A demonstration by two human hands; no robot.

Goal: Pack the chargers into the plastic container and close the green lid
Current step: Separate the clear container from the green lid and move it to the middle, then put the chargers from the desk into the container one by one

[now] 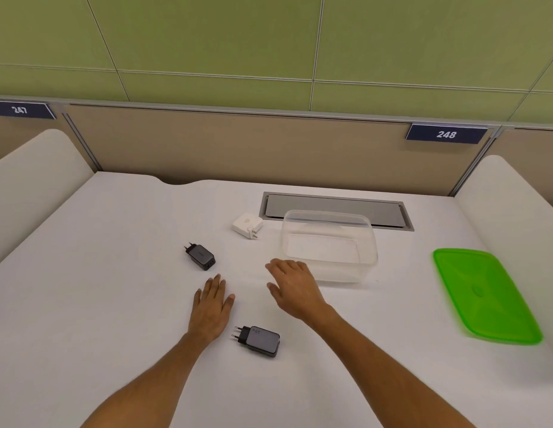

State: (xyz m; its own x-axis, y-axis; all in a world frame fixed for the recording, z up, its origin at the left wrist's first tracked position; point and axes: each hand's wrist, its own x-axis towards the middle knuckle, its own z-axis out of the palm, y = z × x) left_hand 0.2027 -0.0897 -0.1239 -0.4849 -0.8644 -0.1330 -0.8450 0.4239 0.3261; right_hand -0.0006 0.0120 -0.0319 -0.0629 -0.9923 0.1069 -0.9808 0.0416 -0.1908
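A clear plastic container [329, 245] stands empty on the white desk, right of centre. The green lid [485, 295] lies flat on the desk far to its right. Three chargers lie loose: a white one [247, 224] just left of the container, a small black one [200, 256] further left, and a larger dark grey one [260, 340] near me between my forearms. My left hand [211, 307] rests flat, fingers together, just below the small black charger, holding nothing. My right hand [295, 288] hovers open beside the container's near left corner, empty.
A grey cable hatch [337, 208] is set in the desk behind the container. A beige partition with number plates 247 [20, 110] and 248 [446, 134] closes the back. White curved dividers [34, 168] flank both sides of the desk.
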